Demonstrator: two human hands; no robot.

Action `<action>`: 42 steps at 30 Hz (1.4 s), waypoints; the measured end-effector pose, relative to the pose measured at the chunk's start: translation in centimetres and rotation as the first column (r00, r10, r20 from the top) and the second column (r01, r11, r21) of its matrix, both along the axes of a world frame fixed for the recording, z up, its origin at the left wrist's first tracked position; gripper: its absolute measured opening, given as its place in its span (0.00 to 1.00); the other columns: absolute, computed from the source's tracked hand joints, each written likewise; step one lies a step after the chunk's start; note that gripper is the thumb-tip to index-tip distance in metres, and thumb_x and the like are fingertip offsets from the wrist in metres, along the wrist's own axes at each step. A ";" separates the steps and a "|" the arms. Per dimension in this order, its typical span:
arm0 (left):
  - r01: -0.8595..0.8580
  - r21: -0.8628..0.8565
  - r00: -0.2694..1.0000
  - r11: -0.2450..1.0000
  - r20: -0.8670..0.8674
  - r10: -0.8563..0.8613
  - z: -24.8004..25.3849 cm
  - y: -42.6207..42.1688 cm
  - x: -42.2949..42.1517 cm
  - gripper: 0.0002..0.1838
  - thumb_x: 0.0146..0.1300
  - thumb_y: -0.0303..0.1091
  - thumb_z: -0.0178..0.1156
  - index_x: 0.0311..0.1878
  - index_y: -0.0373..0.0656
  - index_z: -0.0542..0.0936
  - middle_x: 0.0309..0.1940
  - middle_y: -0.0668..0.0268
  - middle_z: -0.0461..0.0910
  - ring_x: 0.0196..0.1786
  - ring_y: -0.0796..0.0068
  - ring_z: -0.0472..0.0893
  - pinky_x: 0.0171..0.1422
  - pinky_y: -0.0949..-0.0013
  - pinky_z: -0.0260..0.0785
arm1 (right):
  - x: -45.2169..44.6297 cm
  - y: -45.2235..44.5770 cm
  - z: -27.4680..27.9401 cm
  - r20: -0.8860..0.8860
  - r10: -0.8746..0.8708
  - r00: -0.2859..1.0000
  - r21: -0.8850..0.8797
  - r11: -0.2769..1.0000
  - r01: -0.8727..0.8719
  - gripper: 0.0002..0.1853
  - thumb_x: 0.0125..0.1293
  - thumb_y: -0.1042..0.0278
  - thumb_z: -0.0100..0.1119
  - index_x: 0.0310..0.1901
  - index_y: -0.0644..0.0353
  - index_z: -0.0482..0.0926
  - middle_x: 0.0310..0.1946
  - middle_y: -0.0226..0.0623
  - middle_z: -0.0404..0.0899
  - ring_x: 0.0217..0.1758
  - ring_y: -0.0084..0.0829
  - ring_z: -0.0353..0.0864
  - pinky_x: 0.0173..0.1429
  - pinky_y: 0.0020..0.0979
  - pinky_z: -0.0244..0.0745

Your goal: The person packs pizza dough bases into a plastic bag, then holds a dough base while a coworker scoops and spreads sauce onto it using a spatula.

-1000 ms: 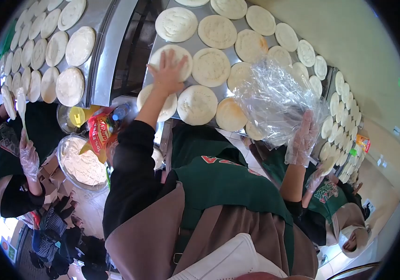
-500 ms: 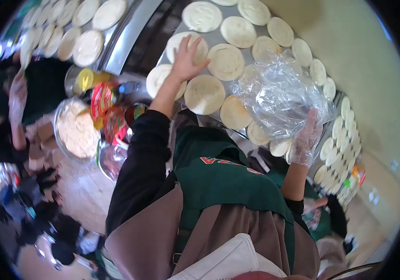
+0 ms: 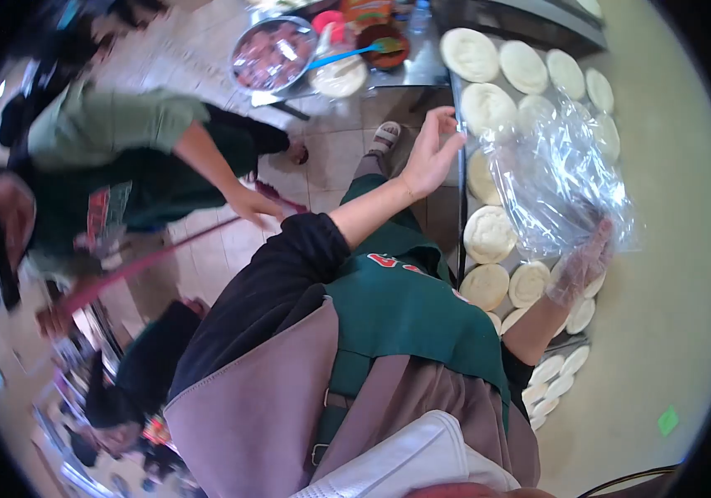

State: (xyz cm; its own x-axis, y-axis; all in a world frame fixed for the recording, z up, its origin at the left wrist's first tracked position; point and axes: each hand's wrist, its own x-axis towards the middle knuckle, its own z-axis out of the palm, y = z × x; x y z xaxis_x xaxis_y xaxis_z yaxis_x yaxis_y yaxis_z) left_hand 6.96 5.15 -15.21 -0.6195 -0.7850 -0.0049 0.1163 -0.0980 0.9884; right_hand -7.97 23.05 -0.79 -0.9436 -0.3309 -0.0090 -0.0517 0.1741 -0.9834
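Note:
My left hand (image 3: 432, 156) is bare and holds nothing; its fingers are loosely bent and apart beside the table edge. Close to its fingertips lies a round flat bread base (image 3: 488, 110). My right hand (image 3: 589, 257) wears a clear thin glove and grips the edge of a large clear plastic bag (image 3: 561, 178). Its fingers are nearly straight, with the bag pressed against them. The crinkled bag spreads over several bread bases on the metal table, which show through it. More bases, such as a browned one (image 3: 485, 287), lie below it.
A person in a green apron (image 3: 144, 187) stands at the left, holding a long pinkish handle (image 3: 152, 257). Another person bends lower left. A bowl of pinkish food (image 3: 274, 55), a blue spatula (image 3: 343, 57) and a bottle (image 3: 420, 17) are at the top. A wall runs along the right.
The view has turned left, bringing the person with the handle into sight. My left hand has come off a bread base to the table edge. The bag has moved right with my right hand.

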 end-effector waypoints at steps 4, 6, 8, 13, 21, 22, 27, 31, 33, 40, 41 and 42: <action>0.040 -0.030 0.994 0.999 0.107 -0.036 3.1 1.8 10.5 0.20 0.65 0.36 0.54 0.57 0.41 0.64 0.45 0.64 0.71 0.49 0.74 0.71 0.56 0.71 0.64 | 2.0 -0.8 1.8 -0.184 0.082 0.979 0.225 0.974 -0.039 0.23 0.69 0.53 0.47 0.49 0.70 0.74 0.47 0.46 0.76 0.48 0.34 0.75 0.55 0.34 0.68; 0.065 0.014 0.987 0.998 0.145 -0.066 4.4 2.1 16.3 0.20 0.65 0.39 0.54 0.56 0.41 0.66 0.44 0.64 0.72 0.48 0.74 0.72 0.55 0.70 0.65 | 3.5 -2.3 3.2 -0.114 0.288 0.951 0.140 0.952 -0.271 0.25 0.68 0.51 0.48 0.51 0.70 0.73 0.49 0.46 0.75 0.51 0.35 0.74 0.54 0.35 0.69; 0.190 0.004 0.924 0.982 0.336 -0.180 5.4 2.4 22.1 0.19 0.66 0.43 0.53 0.52 0.40 0.71 0.42 0.64 0.76 0.46 0.73 0.75 0.52 0.69 0.67 | 5.4 -4.2 5.1 0.022 0.459 0.888 0.085 0.884 -0.460 0.25 0.68 0.52 0.48 0.52 0.69 0.72 0.47 0.47 0.76 0.49 0.36 0.75 0.54 0.35 0.69; 0.153 0.090 0.679 0.984 0.714 -0.171 7.4 4.1 37.4 0.23 0.63 0.52 0.53 0.43 0.39 0.77 0.37 0.56 0.80 0.42 0.66 0.78 0.47 0.65 0.69 | 9.7 -10.3 6.1 -0.191 0.785 0.590 0.235 0.620 -0.749 0.22 0.69 0.57 0.47 0.53 0.69 0.72 0.45 0.49 0.77 0.43 0.40 0.78 0.47 0.38 0.74; -0.362 -0.204 0.464 0.910 0.807 0.365 11.8 6.4 61.0 0.19 0.66 0.47 0.52 0.41 0.37 0.76 0.30 0.63 0.78 0.35 0.75 0.75 0.42 0.70 0.68 | 32.3 -14.7 5.3 -0.183 0.890 -0.419 0.409 -0.318 -0.855 0.14 0.60 0.66 0.56 0.43 0.68 0.77 0.35 0.48 0.79 0.38 0.43 0.79 0.45 0.36 0.74; -0.383 -0.197 0.464 0.902 0.804 0.372 12.3 6.8 63.7 0.19 0.66 0.47 0.52 0.41 0.37 0.76 0.30 0.63 0.78 0.35 0.75 0.75 0.42 0.70 0.68 | 35.2 -15.0 4.7 -0.137 0.854 -0.502 0.445 -0.400 -0.801 0.14 0.58 0.67 0.57 0.42 0.67 0.77 0.34 0.48 0.79 0.37 0.44 0.79 0.44 0.36 0.74; -0.342 -0.416 0.370 0.843 0.765 0.528 13.7 5.1 79.2 0.19 0.66 0.49 0.53 0.45 0.41 0.77 0.33 0.65 0.78 0.37 0.74 0.75 0.45 0.72 0.68 | 50.3 -14.5 1.3 -0.252 0.740 -0.624 0.496 -0.455 -0.740 0.14 0.51 0.73 0.58 0.40 0.65 0.77 0.33 0.49 0.78 0.34 0.48 0.79 0.40 0.36 0.74; -0.377 -0.455 0.311 0.807 0.759 0.572 12.8 0.1 92.2 0.23 0.65 0.51 0.54 0.48 0.40 0.76 0.37 0.61 0.79 0.41 0.72 0.76 0.47 0.72 0.68 | 62.2 -13.4 -2.7 -0.123 0.885 -0.448 0.548 -0.316 -0.774 0.06 0.60 0.72 0.53 0.32 0.66 0.77 0.25 0.44 0.76 0.25 0.45 0.74 0.32 0.38 0.69; -0.361 -0.443 0.181 0.820 0.830 0.528 10.3 -1.8 98.1 0.25 0.64 0.53 0.54 0.51 0.39 0.75 0.41 0.58 0.78 0.45 0.69 0.77 0.50 0.70 0.69 | 69.1 -12.5 -2.9 -0.010 0.973 -0.229 0.559 -0.184 -0.809 0.12 0.66 0.69 0.51 0.27 0.66 0.75 0.20 0.44 0.74 0.20 0.44 0.69 0.28 0.38 0.64; -0.531 -0.349 0.401 0.772 0.700 0.592 2.4 -1.1 111.7 0.29 0.62 0.54 0.55 0.57 0.39 0.70 0.54 0.52 0.71 0.59 0.59 0.69 0.62 0.63 0.62 | 82.9 -17.7 -5.1 0.197 0.980 -0.008 0.580 -0.124 -0.805 0.16 0.71 0.62 0.47 0.44 0.68 0.76 0.35 0.35 0.79 0.38 0.22 0.71 0.46 0.25 0.68; -0.519 -0.347 0.415 0.781 0.697 0.585 1.9 -0.6 111.8 0.29 0.62 0.54 0.55 0.57 0.39 0.70 0.54 0.52 0.71 0.59 0.59 0.69 0.62 0.63 0.62 | 83.0 -18.1 -5.6 0.113 0.992 0.059 0.585 -0.018 -0.811 0.16 0.71 0.61 0.46 0.43 0.67 0.77 0.35 0.33 0.78 0.39 0.21 0.70 0.47 0.25 0.67; -0.529 -0.292 0.393 0.797 0.748 0.535 1.7 -0.5 112.8 0.30 0.62 0.54 0.55 0.58 0.40 0.69 0.56 0.51 0.70 0.60 0.57 0.68 0.62 0.63 0.62 | 84.9 -18.9 -4.8 0.118 0.986 0.115 0.543 0.032 -0.839 0.16 0.71 0.61 0.47 0.43 0.67 0.77 0.36 0.32 0.78 0.40 0.21 0.71 0.48 0.26 0.67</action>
State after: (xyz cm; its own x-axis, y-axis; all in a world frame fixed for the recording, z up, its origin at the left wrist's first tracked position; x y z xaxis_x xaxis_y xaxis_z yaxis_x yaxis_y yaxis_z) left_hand 119.78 4.63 -13.55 0.1756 -0.9555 -0.2371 -0.6462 -0.2936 0.7044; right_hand 76.93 4.17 -5.58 0.1647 -0.9400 -0.2987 -0.6751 0.1133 -0.7290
